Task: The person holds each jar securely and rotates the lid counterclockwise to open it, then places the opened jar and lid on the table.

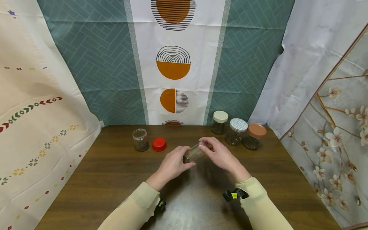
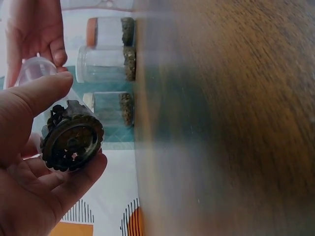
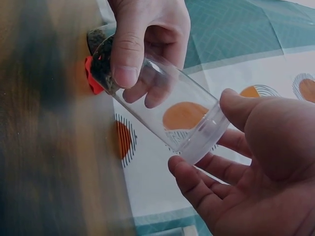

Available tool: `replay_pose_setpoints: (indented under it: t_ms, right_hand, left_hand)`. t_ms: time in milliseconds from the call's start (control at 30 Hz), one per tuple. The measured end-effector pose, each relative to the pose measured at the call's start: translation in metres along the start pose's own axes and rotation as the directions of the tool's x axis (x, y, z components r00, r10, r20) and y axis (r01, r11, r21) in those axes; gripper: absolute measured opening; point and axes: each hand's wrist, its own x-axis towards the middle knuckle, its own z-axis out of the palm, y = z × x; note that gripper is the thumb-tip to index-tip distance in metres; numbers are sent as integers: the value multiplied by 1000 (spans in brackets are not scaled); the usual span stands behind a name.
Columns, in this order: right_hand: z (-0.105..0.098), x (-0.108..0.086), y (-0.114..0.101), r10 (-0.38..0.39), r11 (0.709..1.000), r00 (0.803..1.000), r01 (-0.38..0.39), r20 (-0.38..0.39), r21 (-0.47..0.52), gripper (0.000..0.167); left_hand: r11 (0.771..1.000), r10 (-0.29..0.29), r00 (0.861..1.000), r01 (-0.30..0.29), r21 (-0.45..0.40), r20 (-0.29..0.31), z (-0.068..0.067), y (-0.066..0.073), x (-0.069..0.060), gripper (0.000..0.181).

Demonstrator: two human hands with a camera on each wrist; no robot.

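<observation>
A clear jar point(image 3: 172, 98) with dark dried bits at its base is tilted between both hands above the table. My left hand point(image 1: 173, 162) grips it around the base end, thumb on one side and fingers on the other. At the other end is a translucent lid point(image 3: 204, 137). My right hand point(image 1: 219, 154) holds this lid between its thumb and fingertips. The dark contents point(image 2: 73, 142) show through the jar's bottom in the left wrist view.
An open jar point(image 1: 141, 140) with dark contents stands at the back left, beside a red lid point(image 1: 159, 144). At the back right stand three jars, with a cream lid point(image 1: 220, 116), a patterned lid point(image 1: 238, 124) and an orange lid point(image 1: 256, 130). Curtains border the wooden table point(image 1: 115, 179).
</observation>
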Motion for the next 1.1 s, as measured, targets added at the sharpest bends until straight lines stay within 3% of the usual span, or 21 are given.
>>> replay_pose_setpoints:
  t_ms: [333, 800, 1100]
  right_hand:
    - [-5, -1, 4, -47, 998, 997, 45, 57, 45, 43]
    - [-11, -4, 2, -44, 994, 993, 32, 110, 109, 52]
    - [-15, 2, -5, 52, 997, 996, -47, 78, -62, 60]
  left_hand:
    - [1000, -6, 1000, 6, 4, 16, 1, -2, 1, 57]
    - [1000, -13, 1000, 13, 6, 22, -1, 0, 2, 55]
    - [1000, -11, 999, 11, 5, 38, -2, 2, 2, 57]
